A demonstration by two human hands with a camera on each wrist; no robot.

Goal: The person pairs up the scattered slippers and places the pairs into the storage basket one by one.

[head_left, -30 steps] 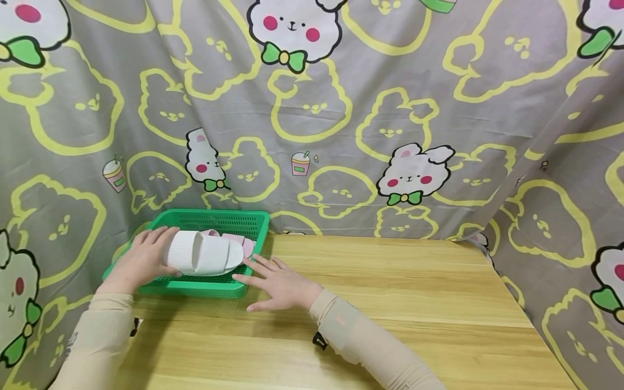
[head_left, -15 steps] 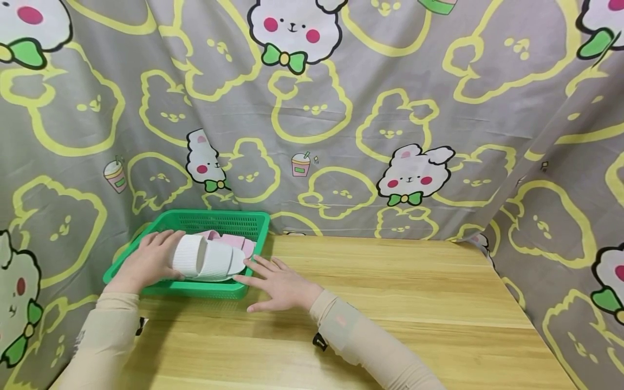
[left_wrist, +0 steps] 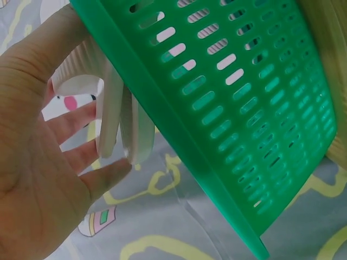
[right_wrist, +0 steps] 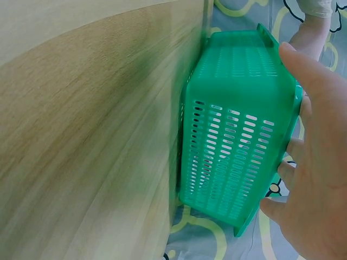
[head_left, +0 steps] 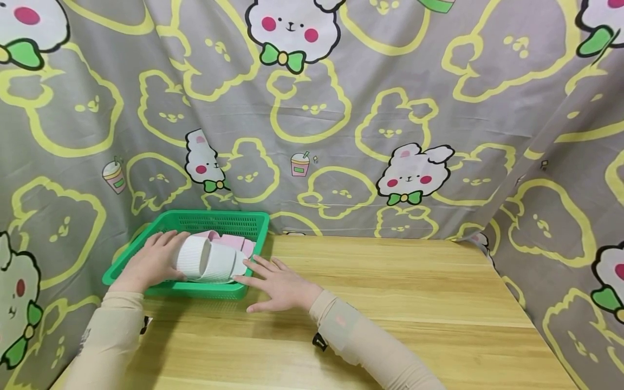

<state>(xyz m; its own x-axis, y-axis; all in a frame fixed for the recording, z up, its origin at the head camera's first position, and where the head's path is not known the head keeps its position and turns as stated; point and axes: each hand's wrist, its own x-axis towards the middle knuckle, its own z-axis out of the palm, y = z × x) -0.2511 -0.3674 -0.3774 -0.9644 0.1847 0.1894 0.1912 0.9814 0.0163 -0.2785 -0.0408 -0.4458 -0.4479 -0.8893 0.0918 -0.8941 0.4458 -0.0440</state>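
White slippers [head_left: 192,257] with ribbed straps lie tilted inside the green basket [head_left: 195,288], toes to the right. My left hand [head_left: 155,261] holds them at their left end, thumb on the near side and fingers on the far side. Two pale soles [left_wrist: 111,122] show between those fingers in the left wrist view. Pink slippers [head_left: 233,241] sit behind the white ones, partly hidden. Fingers spread, my right hand [head_left: 281,286] rests at the basket's right rim. The right wrist view has this hand [right_wrist: 320,168] beside the slotted basket wall [right_wrist: 241,92].
The basket stands at the back left of a wooden table [head_left: 380,303], close to the curtain [head_left: 331,124] with rabbit prints. Bare tabletop stretches to the right of the basket. A small black clip [head_left: 319,341] shows beside the right forearm.
My left hand has moved slightly right and down, with the white slippers sinking lower into the basket. More of the pink slippers shows. The right hand has stayed in place.
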